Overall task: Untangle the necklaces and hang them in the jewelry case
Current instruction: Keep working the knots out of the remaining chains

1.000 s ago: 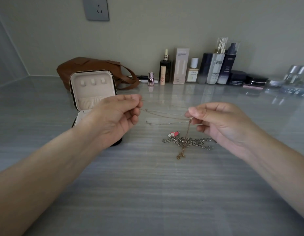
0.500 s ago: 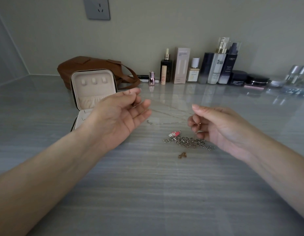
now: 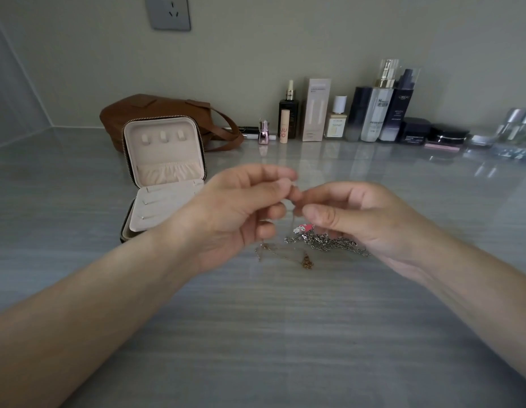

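Note:
My left hand (image 3: pixel 241 213) and my right hand (image 3: pixel 353 219) meet fingertip to fingertip above the table, both pinching a thin gold chain (image 3: pixel 293 222) that hangs down between them. Its small gold pendant (image 3: pixel 307 262) rests on the table, and a loop of fine chain (image 3: pixel 263 249) lies below my left hand. A thicker silver chain (image 3: pixel 326 242) with a pink-and-white charm (image 3: pixel 303 229) lies in a heap under my right hand. The small jewelry case (image 3: pixel 164 175) stands open at the left, its cream lid upright with three hooks.
A brown leather bag (image 3: pixel 155 113) lies behind the case. A row of cosmetic bottles, boxes and jars (image 3: pixel 370 113) lines the back wall, with glass items (image 3: pixel 514 134) at the far right. The grey striped tabletop (image 3: pixel 270 334) stretches toward me.
My hands were apart with the gold chain stretched between them; they have come together at the middle, and the chain now hangs slack with a loop lying on the table.

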### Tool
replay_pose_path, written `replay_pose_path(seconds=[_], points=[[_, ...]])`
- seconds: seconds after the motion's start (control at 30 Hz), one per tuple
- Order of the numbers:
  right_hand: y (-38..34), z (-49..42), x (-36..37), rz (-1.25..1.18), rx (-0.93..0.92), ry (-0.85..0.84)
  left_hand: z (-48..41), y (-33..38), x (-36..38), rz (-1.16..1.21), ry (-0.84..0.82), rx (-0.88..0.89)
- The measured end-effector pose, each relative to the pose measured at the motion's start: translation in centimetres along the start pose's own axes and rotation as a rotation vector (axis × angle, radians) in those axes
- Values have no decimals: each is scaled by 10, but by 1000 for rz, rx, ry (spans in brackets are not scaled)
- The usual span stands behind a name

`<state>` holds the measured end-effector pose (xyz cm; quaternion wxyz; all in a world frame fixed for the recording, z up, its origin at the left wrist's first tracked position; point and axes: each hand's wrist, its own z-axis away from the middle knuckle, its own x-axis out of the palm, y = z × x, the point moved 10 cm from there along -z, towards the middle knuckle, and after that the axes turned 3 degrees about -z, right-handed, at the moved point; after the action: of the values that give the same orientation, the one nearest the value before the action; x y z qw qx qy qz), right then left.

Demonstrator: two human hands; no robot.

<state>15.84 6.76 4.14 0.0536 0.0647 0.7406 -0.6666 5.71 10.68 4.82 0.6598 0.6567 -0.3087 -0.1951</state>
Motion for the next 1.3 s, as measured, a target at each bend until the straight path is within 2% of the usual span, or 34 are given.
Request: replay_pose_path(seconds=[0.1,0.33,0.47,0.83,1.0,1.1,1.2,1.3], points=[[-3,2,17,21,-6,-104,2,-2,10,-68,-46,-5],[-2,3,-2,56,19,-8,-5,16,-28,222,153,18],[1,1,-10,56,35,35,-4,14,-40,282,206,-8],[3,-1,-27,-267,72,158,-4,1,-47,66,263,-73],[2,-2,-27,-323,50,140,-4,0,-47,0,267,-71],[1,-3,-25,-325,25,114,-3,3,-39,-184,197,-30],[0,-3,-21,-300,16,96,3,12,-16,-569,89,110],[-1,-3,-19,-281,7,89,7,20,-3,-759,83,251]])
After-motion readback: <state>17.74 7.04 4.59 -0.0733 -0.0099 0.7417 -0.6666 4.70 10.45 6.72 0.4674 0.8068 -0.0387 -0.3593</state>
